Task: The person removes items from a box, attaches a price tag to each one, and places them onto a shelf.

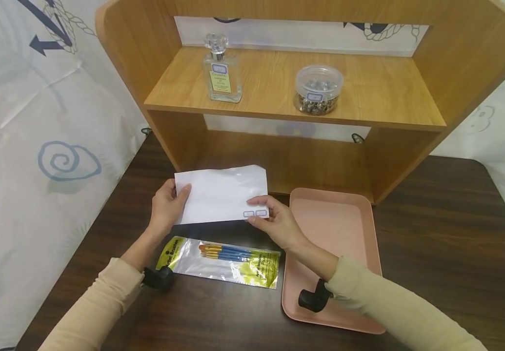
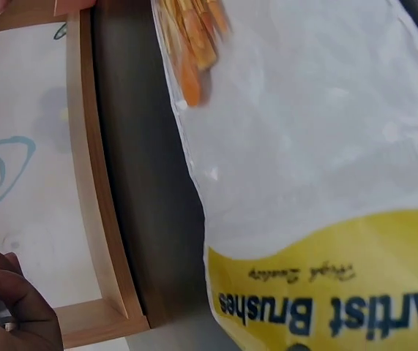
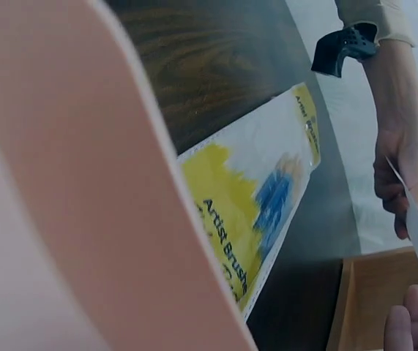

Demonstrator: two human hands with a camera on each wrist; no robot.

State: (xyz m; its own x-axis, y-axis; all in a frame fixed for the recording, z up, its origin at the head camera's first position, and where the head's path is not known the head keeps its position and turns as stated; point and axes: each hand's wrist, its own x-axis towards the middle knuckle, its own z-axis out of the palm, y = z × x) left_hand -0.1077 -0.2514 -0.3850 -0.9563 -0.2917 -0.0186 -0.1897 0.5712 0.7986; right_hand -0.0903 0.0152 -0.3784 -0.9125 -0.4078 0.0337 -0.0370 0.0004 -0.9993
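A white envelope is held up between both hands, with two small blue-framed labels at its lower right corner. My left hand pinches its left edge, thumb on the front face. The right hand grips the lower right corner between thumb and fingers. Below it on the table lies a clear packet of artist brushes with blue handles and yellow printing. In the left wrist view the packet fills the right side, and the left hand shows at the lower left edge.
A pink tray lies on the dark table under the right forearm. Behind stands a wooden shelf, its upper board carrying a glass perfume bottle and a round clear tub of small metallic pieces.
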